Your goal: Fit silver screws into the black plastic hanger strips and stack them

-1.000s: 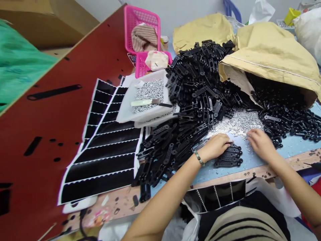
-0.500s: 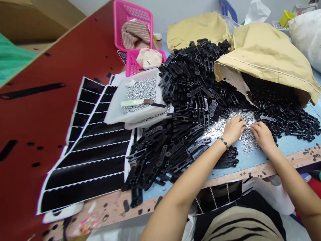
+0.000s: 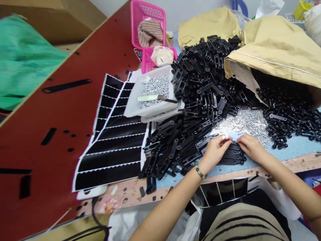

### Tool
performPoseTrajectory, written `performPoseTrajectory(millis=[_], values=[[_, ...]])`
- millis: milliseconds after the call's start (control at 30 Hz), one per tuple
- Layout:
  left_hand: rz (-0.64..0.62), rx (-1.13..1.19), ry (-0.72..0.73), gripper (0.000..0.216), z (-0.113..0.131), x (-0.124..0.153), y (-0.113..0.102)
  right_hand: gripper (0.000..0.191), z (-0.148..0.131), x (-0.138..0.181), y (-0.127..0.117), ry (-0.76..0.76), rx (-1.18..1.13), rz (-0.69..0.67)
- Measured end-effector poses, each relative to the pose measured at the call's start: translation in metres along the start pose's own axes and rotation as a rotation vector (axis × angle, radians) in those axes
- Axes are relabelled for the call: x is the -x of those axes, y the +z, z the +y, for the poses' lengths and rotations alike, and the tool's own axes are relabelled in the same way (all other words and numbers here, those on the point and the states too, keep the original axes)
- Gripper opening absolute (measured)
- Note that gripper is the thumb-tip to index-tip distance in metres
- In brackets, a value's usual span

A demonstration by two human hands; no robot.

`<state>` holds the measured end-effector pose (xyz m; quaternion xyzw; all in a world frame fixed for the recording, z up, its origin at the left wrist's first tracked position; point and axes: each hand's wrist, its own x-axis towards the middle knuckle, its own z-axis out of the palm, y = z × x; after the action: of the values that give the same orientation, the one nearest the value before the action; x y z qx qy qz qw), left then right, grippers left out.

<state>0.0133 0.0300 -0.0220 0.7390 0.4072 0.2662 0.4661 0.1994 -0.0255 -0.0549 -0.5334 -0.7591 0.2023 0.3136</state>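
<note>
My left hand (image 3: 216, 149), with a beaded bracelet at the wrist, is closed in a pinch; something white shows at its fingertips. What it pinches is too small to name. My right hand (image 3: 251, 148) has its thumb and fingers pressed together, and their contents are hidden. Between and below the hands lies a short row of black plastic links (image 3: 233, 154), side by side near the table's front edge. Just beyond the fingertips spreads a pile of small silver metal pins and rings (image 3: 247, 122).
A large heap of black links (image 3: 200, 80) lies to the left. An open paper sack (image 3: 278, 43) spills small black parts (image 3: 291, 125) on the right. A knife (image 3: 151, 97) rests across a white tub (image 3: 132, 108) of metal pins. Black sticker sheets (image 3: 112, 147) lie farther left.
Both hands have moved from the silver pile back toward the table's front edge, to the row of black links. They are farther apart now. The view has swung left.
</note>
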Motion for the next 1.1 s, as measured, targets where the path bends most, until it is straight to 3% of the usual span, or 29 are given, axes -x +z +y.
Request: performPoseTrajectory(millis=[200,500,667,733,867,967,1033,1100], values=[[-0.021,-0.376,0.247,0.009,-0.005,0.018,0.022,0.024,-0.005,0.000,-0.004,-0.082,0.184,-0.039],[-0.045,-0.576,0.372,0.027,-0.007,0.019,0.032,0.021,-0.005,-0.003,-0.012,-0.112,0.266,-0.127],[0.003,-0.613,0.348,0.023,-0.007,0.020,0.034,0.023,-0.006,-0.005,-0.018,-0.044,0.028,-0.159],[0.008,-0.619,0.343,0.022,-0.005,0.021,0.035,0.024,0.001,-0.006,-0.027,0.010,-0.033,-0.097],[-0.010,-0.612,0.354,0.020,0.001,0.025,0.031,0.026,0.025,-0.014,-0.053,0.236,0.320,0.111],[0.020,-0.563,0.331,0.016,0.008,0.013,0.019,0.022,0.040,-0.021,-0.062,0.346,0.633,0.020],[0.028,-0.564,0.291,0.018,0.013,-0.007,0.014,0.017,0.046,-0.023,-0.061,0.352,0.713,-0.052],[-0.054,-0.633,0.255,0.020,0.017,-0.034,0.015,0.019,0.049,-0.023,-0.059,0.347,0.741,-0.062]])
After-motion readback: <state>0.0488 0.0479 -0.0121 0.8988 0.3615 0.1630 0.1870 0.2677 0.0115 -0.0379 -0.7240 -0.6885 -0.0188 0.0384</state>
